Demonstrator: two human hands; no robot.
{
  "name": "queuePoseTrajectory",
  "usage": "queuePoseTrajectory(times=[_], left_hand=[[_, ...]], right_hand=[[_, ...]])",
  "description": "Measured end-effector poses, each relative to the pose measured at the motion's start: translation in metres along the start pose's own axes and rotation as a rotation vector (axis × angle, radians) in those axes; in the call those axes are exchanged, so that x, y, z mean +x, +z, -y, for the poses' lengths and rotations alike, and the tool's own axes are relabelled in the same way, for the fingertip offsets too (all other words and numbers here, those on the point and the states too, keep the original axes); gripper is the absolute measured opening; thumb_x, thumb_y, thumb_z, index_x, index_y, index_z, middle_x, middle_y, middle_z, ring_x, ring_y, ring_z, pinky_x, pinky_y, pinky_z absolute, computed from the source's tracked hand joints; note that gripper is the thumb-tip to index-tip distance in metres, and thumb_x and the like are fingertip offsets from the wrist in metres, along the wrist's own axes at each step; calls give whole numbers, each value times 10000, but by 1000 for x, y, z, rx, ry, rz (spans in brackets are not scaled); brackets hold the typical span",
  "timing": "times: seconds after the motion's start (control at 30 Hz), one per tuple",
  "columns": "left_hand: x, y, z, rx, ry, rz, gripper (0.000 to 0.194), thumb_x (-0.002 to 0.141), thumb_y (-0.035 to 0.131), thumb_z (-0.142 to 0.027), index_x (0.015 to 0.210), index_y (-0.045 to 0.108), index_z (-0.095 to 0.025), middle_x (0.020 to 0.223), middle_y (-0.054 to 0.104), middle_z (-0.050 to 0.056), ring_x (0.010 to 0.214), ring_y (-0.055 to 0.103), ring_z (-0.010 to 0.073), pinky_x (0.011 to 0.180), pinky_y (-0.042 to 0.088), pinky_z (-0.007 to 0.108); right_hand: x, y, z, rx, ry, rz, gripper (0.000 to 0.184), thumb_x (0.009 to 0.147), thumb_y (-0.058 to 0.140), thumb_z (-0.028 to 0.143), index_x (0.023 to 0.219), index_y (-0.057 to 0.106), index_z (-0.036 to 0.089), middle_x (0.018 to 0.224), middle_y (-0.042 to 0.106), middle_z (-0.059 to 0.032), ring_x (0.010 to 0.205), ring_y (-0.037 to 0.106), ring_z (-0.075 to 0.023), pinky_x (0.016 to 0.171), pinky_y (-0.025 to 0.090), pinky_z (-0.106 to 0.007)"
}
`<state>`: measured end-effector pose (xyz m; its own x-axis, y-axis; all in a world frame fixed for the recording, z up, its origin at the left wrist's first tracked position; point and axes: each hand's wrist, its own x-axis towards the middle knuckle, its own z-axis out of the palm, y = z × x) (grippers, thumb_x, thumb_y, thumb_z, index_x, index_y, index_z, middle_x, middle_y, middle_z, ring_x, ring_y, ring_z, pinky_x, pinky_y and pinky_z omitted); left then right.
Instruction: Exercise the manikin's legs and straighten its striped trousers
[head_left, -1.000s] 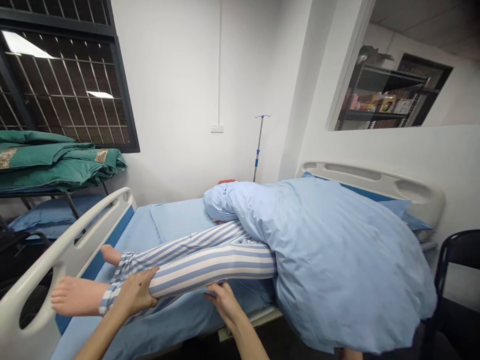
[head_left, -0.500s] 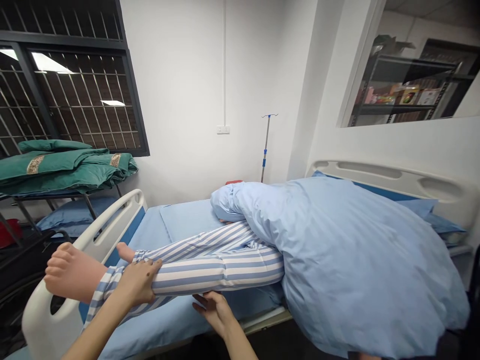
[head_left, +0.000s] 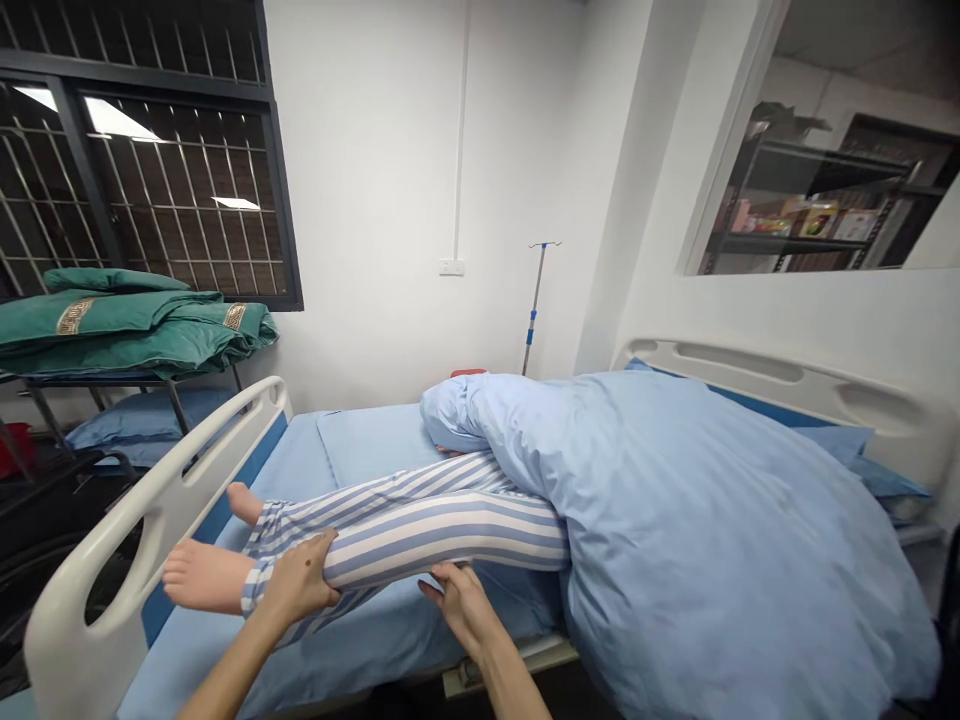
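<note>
Left hand [head_left: 296, 582] — grip wrapped over manikin's striped trouser leg [head_left: 442, 540]; right hand [head_left: 461, 608] beneath, fingers curled — contact hard to tell.

Half a second ago the right hand [head_left: 461, 610] lay apart from the leg; now its fingers [head_left: 448, 574] press under the manikin's striped trouser leg [head_left: 442, 540]. The left hand [head_left: 298, 580] grips further up the shin, and the bare foot [head_left: 206, 575] has dropped lower, toward the frame's centre.
</note>
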<state>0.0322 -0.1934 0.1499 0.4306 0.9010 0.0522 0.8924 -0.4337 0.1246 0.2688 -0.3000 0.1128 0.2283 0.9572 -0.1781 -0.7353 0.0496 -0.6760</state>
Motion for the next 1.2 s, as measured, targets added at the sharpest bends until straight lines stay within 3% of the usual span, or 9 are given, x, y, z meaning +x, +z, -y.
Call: queuePoseTrajectory(times=[0.13,0.23,0.37,0.53,0.7,0.97,1.07,1.2], left_hand=[[6,47,-10,-136,-54,-68,751,545,554,-273,1273,391,-190,1276,528,77,1127,506,252,899,383,321],[5,78,-11,-220,-62,-53,681,555,552,-261,1224,428,-218,1219,566,45,1098,525,238,883,388,309],[2,96,-7,-265,-60,-79,689,560,544,-263,1232,422,-182,1234,555,72,1110,515,242,909,377,327],[4,80,0,-225,2,-61,693,554,541,-273,1234,435,-194,1173,596,60,1045,554,255,845,401,337],[6,51,24,-82,89,-103,712,540,543,-259,1243,448,-197,1211,577,85,1086,520,271,901,367,368],[-14,10,61,125,161,-104,634,563,521,-255,1193,504,-183,1108,599,110,1013,523,308,838,374,400],[-22,5,69,186,146,-81,626,569,500,-236,1194,510,-185,1082,603,112,992,522,312,824,372,402],[-23,14,78,212,129,-37,661,543,484,-198,1202,510,-164,1113,594,121,1003,511,323,829,368,417]], right_hand=[[4,-2,7,-106,-21,-13,199,564,714,191,664,542,185,798,601,0,863,537,-169,774,456,-318],[5,-4,2,-170,8,-28,225,557,710,193,733,570,187,875,618,-17,911,542,-185,771,447,-303],[5,-5,-4,-208,25,-52,284,550,704,209,806,582,192,924,623,-20,938,541,-189,776,445,-299],[6,-10,-7,-211,23,-85,290,547,710,203,805,578,189,918,622,-22,933,538,-188,780,453,-316],[8,-15,-18,-152,57,-100,248,544,724,191,694,527,179,792,617,-13,862,564,-193,748,461,-340],[10,-19,-75,243,190,44,201,569,691,193,672,519,184,874,647,-27,952,590,-269,839,447,-436],[12,-24,-97,308,235,35,189,586,687,190,697,533,186,888,649,-29,976,588,-277,849,446,-430],[18,-32,-118,331,269,37,192,603,692,214,724,545,190,869,648,-16,921,605,-252,826,455,-401]])
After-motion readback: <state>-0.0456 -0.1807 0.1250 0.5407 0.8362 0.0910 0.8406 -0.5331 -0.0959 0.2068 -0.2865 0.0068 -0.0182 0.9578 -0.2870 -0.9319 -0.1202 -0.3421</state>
